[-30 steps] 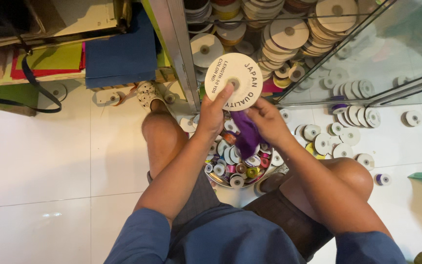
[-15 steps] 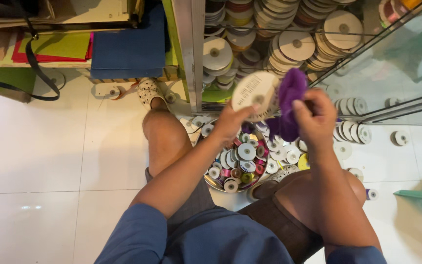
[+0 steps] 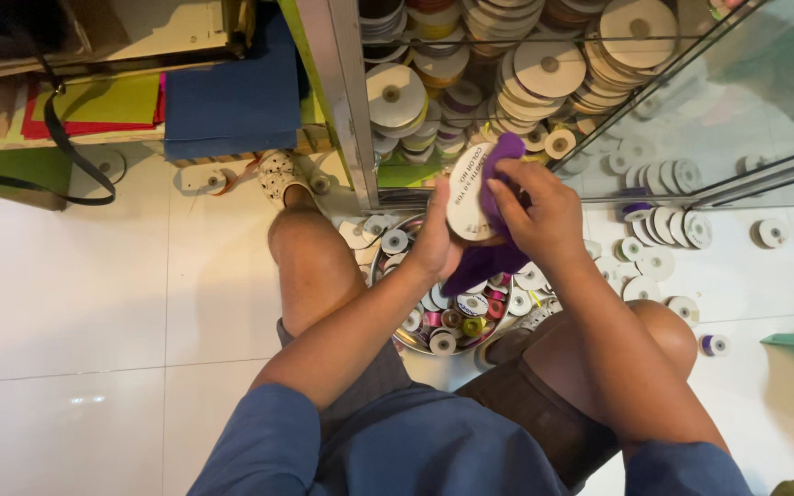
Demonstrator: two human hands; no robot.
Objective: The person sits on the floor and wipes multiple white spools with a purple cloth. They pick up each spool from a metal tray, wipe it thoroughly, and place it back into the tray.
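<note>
My left hand [image 3: 434, 241] holds a large round ribbon spool [image 3: 467, 195] with a cream paper face, tilted on edge. My right hand [image 3: 537, 213] presses a purple cloth [image 3: 498, 156] against the spool's side; the cloth hangs down below the spool to about my left wrist. Both hands are above a round metal bowl [image 3: 414, 340] that sits on the floor between my knees and holds several small ribbon spools in mixed colours.
A glass-fronted shelf [image 3: 544, 64] stacked with large ribbon spools stands ahead, with a metal post [image 3: 342, 101]. Loose small spools [image 3: 663, 230] lie on the white tile floor at right. Blue, green and red sheets [image 3: 232, 92] and a black strap [image 3: 66, 156] lie at left.
The spool has turned from facing me to edge-on. My right hand has brought the purple cloth up from the bowl onto the spool's side.
</note>
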